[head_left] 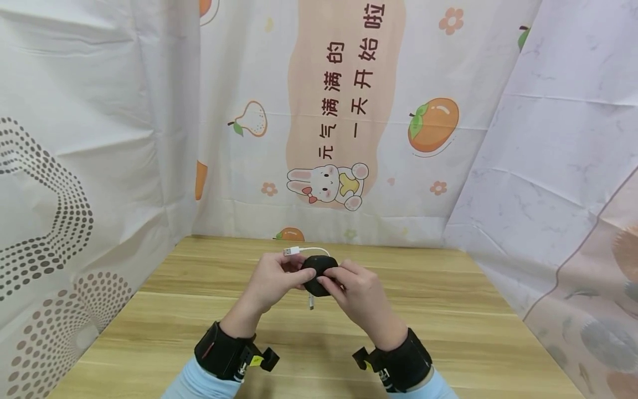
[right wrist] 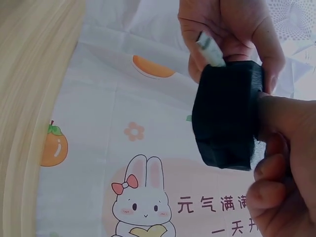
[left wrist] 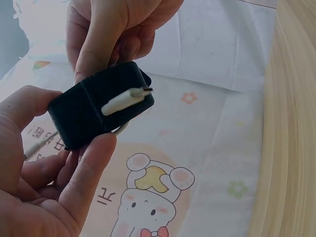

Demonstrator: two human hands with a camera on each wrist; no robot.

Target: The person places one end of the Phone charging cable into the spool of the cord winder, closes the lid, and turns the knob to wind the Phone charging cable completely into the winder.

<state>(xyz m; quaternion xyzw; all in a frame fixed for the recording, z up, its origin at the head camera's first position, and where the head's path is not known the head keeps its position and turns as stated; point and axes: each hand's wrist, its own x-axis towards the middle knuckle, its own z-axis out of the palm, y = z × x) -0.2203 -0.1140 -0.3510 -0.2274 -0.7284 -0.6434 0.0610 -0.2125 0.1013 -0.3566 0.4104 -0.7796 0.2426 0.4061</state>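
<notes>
Over the table, both hands hold a palm-sized black object [head_left: 319, 263] with rounded, angled sides and a white cable around it. My left hand [head_left: 269, 280] grips its left side, thumb on the near face. From the right, my right hand [head_left: 366, 291] pinches its edge between thumb and fingers. A white USB plug [head_left: 291, 251] sticks out above the left fingers on a short loop of cable. The cable's other, slimmer connector [left wrist: 123, 101] lies across the black side in the left wrist view and hangs below it in the head view.
A wood-grain table [head_left: 428, 332] lies beneath the hands. Behind it hangs a printed cloth [head_left: 239, 183] with a rabbit and fruit, and more cloth hangs at the left [head_left: 164, 111] and right [head_left: 523, 138]. Each wrist wears a black strap [head_left: 224, 352] with a camera mount.
</notes>
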